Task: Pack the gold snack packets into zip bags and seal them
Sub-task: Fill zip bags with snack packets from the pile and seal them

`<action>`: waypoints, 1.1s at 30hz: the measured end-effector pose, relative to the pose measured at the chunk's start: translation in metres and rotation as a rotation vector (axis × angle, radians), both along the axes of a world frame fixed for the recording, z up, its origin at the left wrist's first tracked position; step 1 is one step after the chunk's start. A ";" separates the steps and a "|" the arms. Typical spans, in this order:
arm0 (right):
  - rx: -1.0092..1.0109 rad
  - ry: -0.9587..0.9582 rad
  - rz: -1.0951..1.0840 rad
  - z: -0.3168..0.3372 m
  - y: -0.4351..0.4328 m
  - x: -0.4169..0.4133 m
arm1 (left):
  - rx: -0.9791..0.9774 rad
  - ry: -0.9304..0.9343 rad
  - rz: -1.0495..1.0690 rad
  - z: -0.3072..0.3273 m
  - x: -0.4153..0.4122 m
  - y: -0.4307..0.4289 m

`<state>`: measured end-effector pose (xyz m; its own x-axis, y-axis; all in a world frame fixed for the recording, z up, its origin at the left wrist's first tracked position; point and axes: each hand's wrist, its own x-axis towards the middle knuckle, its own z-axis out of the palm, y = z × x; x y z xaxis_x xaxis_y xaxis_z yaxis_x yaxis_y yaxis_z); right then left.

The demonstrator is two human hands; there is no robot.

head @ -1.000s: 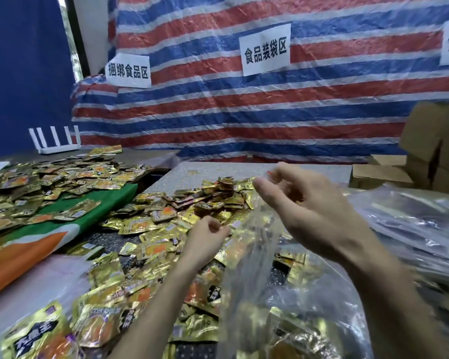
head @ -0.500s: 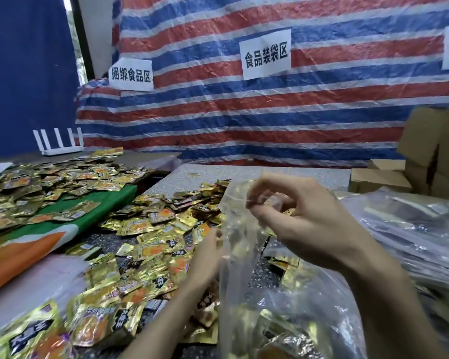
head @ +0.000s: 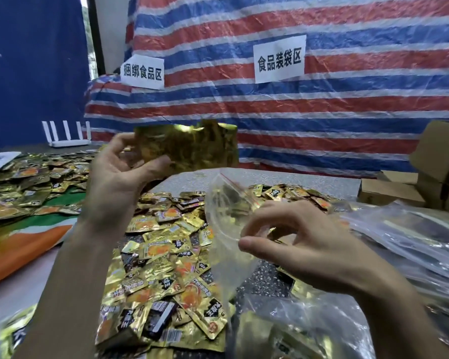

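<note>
1. A handful of crinkled gold foil snack packets [head: 192,146], flat, shiny and roughly rectangular, is held up in the air above the far left part of the heap. It sits higher than the bag's mouth and to its left, and does not touch it.
2. The left hand [head: 119,177] grips these packets at their left end. Its forearm rises from the near edge, the palm is turned towards the camera, the thumb presses the near face and the fingers curl round behind.
3. The clear plastic zip bag [head: 226,255], thin and wrinkled with a red zip line along its mouth, hangs below and to the right, its mouth gaping upward.
4. The right hand [head: 296,242] holds the bag by its rim. The back of the hand faces the camera and the thumb and curled fingers pinch the edge.
5. Under both hands a loose heap of gold and black foil packets [head: 166,255] is spread over the speckled grey tabletop [head: 283,177].
6. More gold packets lie on a green and orange sheet [head: 36,229] at the left.
7. Limp clear plastic bags [head: 412,242] are piled at the right, with brown cardboard boxes [head: 438,164] beyond them.
8. A red, white and blue striped tarpaulin [head: 322,112] hangs at the far side and carries white paper signs [head: 279,59]. A white router with upright aerials [head: 68,136] stands far left.
</note>
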<state>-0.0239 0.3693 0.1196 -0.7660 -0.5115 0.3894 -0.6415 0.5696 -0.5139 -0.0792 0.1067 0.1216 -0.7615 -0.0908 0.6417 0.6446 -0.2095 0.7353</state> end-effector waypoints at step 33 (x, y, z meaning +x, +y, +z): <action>-0.286 0.106 -0.380 -0.006 0.007 -0.017 | -0.300 -0.303 0.311 -0.047 -0.057 0.001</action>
<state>-0.0412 0.3758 0.1141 -0.8264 -0.0643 0.5594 -0.4726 0.6192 -0.6270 -0.1364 0.1080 0.0743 -0.8834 -0.1876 0.4295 0.3920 0.2063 0.8965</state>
